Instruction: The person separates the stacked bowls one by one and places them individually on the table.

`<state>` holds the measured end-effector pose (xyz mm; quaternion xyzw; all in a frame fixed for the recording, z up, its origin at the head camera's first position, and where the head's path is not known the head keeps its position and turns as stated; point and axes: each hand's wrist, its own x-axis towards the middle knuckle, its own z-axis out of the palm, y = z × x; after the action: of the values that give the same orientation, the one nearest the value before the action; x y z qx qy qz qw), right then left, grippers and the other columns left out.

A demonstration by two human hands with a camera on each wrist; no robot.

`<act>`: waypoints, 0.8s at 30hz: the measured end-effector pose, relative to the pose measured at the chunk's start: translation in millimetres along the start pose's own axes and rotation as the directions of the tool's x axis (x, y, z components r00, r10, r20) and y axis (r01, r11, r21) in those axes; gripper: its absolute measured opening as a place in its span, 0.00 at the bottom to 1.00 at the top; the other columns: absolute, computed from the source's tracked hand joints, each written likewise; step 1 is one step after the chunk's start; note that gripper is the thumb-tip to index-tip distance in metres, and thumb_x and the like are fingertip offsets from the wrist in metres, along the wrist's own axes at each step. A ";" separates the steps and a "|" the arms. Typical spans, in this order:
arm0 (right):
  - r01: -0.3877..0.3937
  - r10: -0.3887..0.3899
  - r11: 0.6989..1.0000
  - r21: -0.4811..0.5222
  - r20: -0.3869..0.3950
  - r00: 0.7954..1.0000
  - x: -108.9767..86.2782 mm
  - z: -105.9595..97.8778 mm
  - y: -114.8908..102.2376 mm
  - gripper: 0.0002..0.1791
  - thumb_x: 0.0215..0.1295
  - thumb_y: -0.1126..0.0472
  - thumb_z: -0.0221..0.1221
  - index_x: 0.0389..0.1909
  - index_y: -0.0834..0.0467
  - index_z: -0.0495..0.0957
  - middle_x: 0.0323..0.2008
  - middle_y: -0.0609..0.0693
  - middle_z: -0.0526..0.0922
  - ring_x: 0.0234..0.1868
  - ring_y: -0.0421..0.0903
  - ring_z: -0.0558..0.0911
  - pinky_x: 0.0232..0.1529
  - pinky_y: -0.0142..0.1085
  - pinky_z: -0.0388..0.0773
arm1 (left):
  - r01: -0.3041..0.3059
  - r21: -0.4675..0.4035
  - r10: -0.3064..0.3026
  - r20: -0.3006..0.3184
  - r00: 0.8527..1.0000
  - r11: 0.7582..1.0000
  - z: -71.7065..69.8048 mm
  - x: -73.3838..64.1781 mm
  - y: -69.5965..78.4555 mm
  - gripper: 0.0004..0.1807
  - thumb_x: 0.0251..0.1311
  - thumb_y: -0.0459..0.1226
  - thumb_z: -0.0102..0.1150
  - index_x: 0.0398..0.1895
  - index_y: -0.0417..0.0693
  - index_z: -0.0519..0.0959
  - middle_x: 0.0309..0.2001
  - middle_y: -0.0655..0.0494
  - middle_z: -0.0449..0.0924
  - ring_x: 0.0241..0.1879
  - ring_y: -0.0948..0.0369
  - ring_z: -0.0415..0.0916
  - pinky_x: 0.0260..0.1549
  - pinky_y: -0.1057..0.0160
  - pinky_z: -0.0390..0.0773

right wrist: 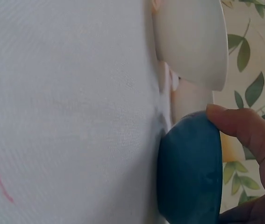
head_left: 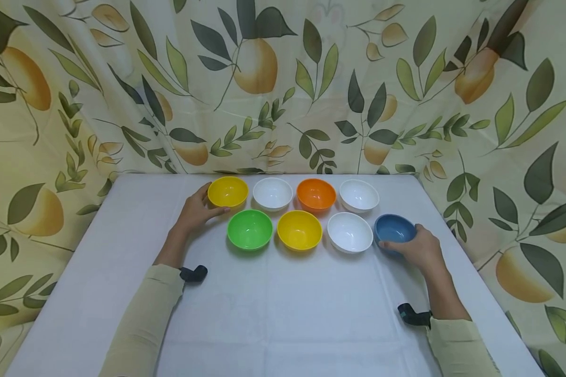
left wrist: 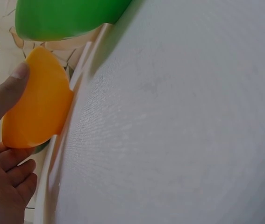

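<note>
My left hand holds the yellow bowl at the left end of the back row, thumb on its near side and fingers round its left. In the left wrist view that yellow bowl sits between thumb and fingers. At the right end of the front row, my right hand grips the blue bowl. The thumb lies along its near rim, as the right wrist view also shows on the blue bowl. Beside it stands a white bowl; nearest the left hand in front is a green bowl.
Between the held bowls stand a second yellow bowl in front, and a white bowl, an orange bowl and another white bowl behind. A white cloth covers the table. A leaf-and-fruit patterned curtain hangs behind.
</note>
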<state>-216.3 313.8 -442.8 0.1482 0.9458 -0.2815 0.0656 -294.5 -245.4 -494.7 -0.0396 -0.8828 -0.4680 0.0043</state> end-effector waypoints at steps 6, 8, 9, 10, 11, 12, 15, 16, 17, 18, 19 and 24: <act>-0.004 0.004 1.000 0.008 0.014 1.000 2.3 -0.5 0.2 0.72 0.55 0.40 0.77 0.76 0.82 0.41 0.70 0.86 0.56 0.68 0.81 0.63 0.66 0.73 0.68 | 0.007 0.016 -0.007 0.008 1.000 1.000 0.1 0.8 -2.1 0.61 0.57 0.54 0.79 0.84 0.42 0.52 0.82 0.43 0.55 0.80 0.42 0.51 0.77 0.36 0.53; 0.000 0.000 1.000 0.012 0.011 1.000 3.4 -0.2 0.4 0.73 0.55 0.39 0.77 0.77 0.81 0.41 0.70 0.86 0.55 0.69 0.81 0.62 0.66 0.73 0.67 | 0.010 0.014 -0.010 0.008 1.000 1.000 0.2 1.1 -2.7 0.61 0.56 0.54 0.79 0.84 0.42 0.52 0.82 0.43 0.55 0.80 0.42 0.51 0.77 0.35 0.53; 0.001 -0.001 1.000 0.014 0.010 1.000 3.8 -0.1 0.4 0.73 0.54 0.39 0.77 0.77 0.81 0.41 0.70 0.86 0.55 0.69 0.81 0.62 0.66 0.73 0.67 | 0.012 0.011 -0.012 0.007 1.000 1.000 0.2 1.2 -2.7 0.61 0.56 0.54 0.79 0.85 0.42 0.52 0.82 0.43 0.55 0.80 0.42 0.51 0.77 0.35 0.53; 0.002 -0.002 1.000 0.016 0.009 1.000 4.3 -0.1 0.4 0.73 0.54 0.39 0.77 0.77 0.81 0.41 0.70 0.86 0.55 0.69 0.81 0.62 0.66 0.73 0.67 | 0.012 0.008 -0.012 0.005 1.000 1.000 0.2 1.1 -2.5 0.61 0.56 0.54 0.79 0.84 0.43 0.53 0.82 0.43 0.55 0.80 0.42 0.51 0.77 0.36 0.53; 0.003 -0.003 1.000 0.018 0.008 1.000 4.7 -0.1 0.5 0.73 0.54 0.39 0.77 0.77 0.81 0.41 0.71 0.86 0.55 0.69 0.81 0.62 0.67 0.73 0.67 | 0.013 0.004 -0.013 0.003 1.000 1.000 0.2 0.9 -2.1 0.61 0.56 0.54 0.79 0.84 0.43 0.53 0.82 0.43 0.55 0.80 0.42 0.51 0.77 0.35 0.53; 0.004 -0.004 1.000 0.018 0.007 1.000 5.1 -0.1 0.6 0.73 0.54 0.38 0.77 0.77 0.81 0.41 0.71 0.86 0.55 0.69 0.81 0.62 0.67 0.73 0.67 | 0.014 0.003 -0.014 0.003 1.000 1.000 0.3 1.2 -2.1 0.62 0.56 0.55 0.79 0.84 0.43 0.53 0.82 0.43 0.55 0.80 0.42 0.51 0.77 0.35 0.52; 0.000 -0.001 1.000 0.017 0.011 1.000 5.7 -0.7 0.9 0.74 0.54 0.37 0.77 0.77 0.80 0.40 0.71 0.86 0.54 0.70 0.81 0.61 0.67 0.72 0.66 | 0.009 0.000 -0.009 -0.001 1.000 1.000 0.4 1.5 -1.4 0.61 0.56 0.54 0.79 0.84 0.42 0.53 0.82 0.43 0.55 0.80 0.42 0.51 0.77 0.36 0.52; -0.001 0.001 1.000 0.015 0.012 1.000 5.9 -0.9 1.0 0.74 0.54 0.37 0.77 0.77 0.80 0.40 0.71 0.86 0.54 0.70 0.81 0.61 0.68 0.72 0.66 | 0.007 0.000 -0.007 -0.001 1.000 1.000 0.4 1.6 -1.2 0.61 0.56 0.54 0.79 0.84 0.42 0.53 0.82 0.43 0.55 0.80 0.42 0.51 0.77 0.36 0.52; -0.004 0.003 1.000 0.014 0.014 1.000 6.0 -1.1 1.2 0.74 0.54 0.37 0.77 0.77 0.80 0.40 0.71 0.86 0.54 0.70 0.81 0.61 0.68 0.72 0.66 | 0.007 0.001 -0.007 0.000 1.000 1.000 0.6 2.1 -1.4 0.61 0.56 0.54 0.79 0.84 0.42 0.53 0.82 0.43 0.55 0.80 0.42 0.51 0.77 0.36 0.53; -0.004 0.004 1.000 0.012 0.014 1.000 6.1 -1.3 1.4 0.75 0.54 0.36 0.76 0.77 0.80 0.40 0.71 0.86 0.54 0.70 0.81 0.61 0.68 0.72 0.66 | 0.005 0.002 -0.005 0.000 1.000 1.000 0.6 2.1 -1.1 0.61 0.56 0.54 0.79 0.84 0.42 0.53 0.82 0.43 0.55 0.80 0.42 0.51 0.77 0.36 0.53; -0.005 0.005 1.000 0.012 0.015 1.000 6.3 -1.4 1.7 0.75 0.54 0.36 0.76 0.77 0.80 0.40 0.71 0.86 0.54 0.70 0.81 0.61 0.68 0.72 0.66 | 0.004 0.001 -0.004 0.000 1.000 1.000 0.6 1.9 -0.9 0.61 0.56 0.54 0.79 0.84 0.41 0.53 0.82 0.43 0.55 0.80 0.42 0.51 0.77 0.36 0.53; 0.007 -0.007 1.000 0.014 0.016 1.000 6.6 -1.2 2.5 0.75 0.54 0.36 0.76 0.77 0.80 0.40 0.71 0.86 0.54 0.70 0.80 0.62 0.68 0.72 0.66 | 0.006 0.000 -0.006 -0.006 1.000 1.000 0.3 0.7 -0.1 0.61 0.55 0.54 0.79 0.84 0.42 0.53 0.82 0.43 0.55 0.80 0.42 0.52 0.77 0.36 0.53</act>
<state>-221.9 318.2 -444.5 0.1432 0.9437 -0.2895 0.0710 -295.2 -245.1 -494.9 -0.0358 -0.8831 -0.4679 0.0055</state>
